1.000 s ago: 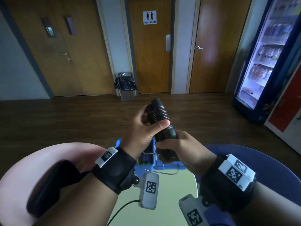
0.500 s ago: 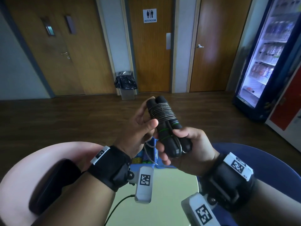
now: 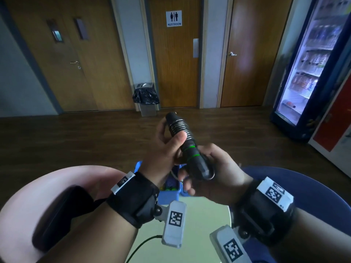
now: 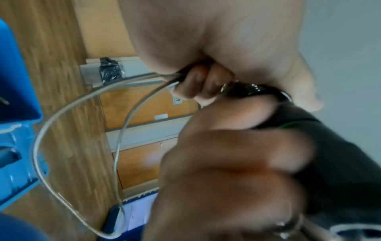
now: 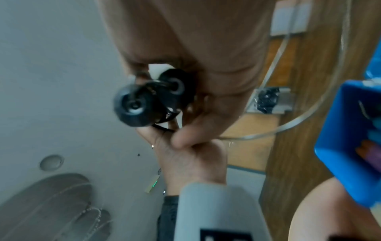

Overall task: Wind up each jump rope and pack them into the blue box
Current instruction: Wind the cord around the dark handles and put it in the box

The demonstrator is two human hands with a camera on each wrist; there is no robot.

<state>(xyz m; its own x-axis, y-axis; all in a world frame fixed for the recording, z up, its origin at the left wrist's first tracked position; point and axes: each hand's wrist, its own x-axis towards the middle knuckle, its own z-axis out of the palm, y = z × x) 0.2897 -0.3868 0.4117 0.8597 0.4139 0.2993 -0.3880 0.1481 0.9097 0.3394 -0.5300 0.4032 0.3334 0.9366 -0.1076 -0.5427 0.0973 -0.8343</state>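
A black jump rope with green rings has its two handles held together, slanting up and away above the blue box. Grey cord coils wrap the upper part of the handles. My left hand grips that upper part, thumb pressed on the coils. My right hand is curled round the lower handle ends. In the left wrist view a loose loop of cord hangs from my left fingers. The same cord curves beside the blue box, which holds coloured things.
The box stands at the far edge of a pale green table. A pink chair with a dark thing on it sits left, a blue chair right. Beyond are wooden floor, doors, a bin and a lit drinks fridge.
The handle bundle has turned in my hands, so one handle now lies over the other. My left thumb has come back down on the coils.
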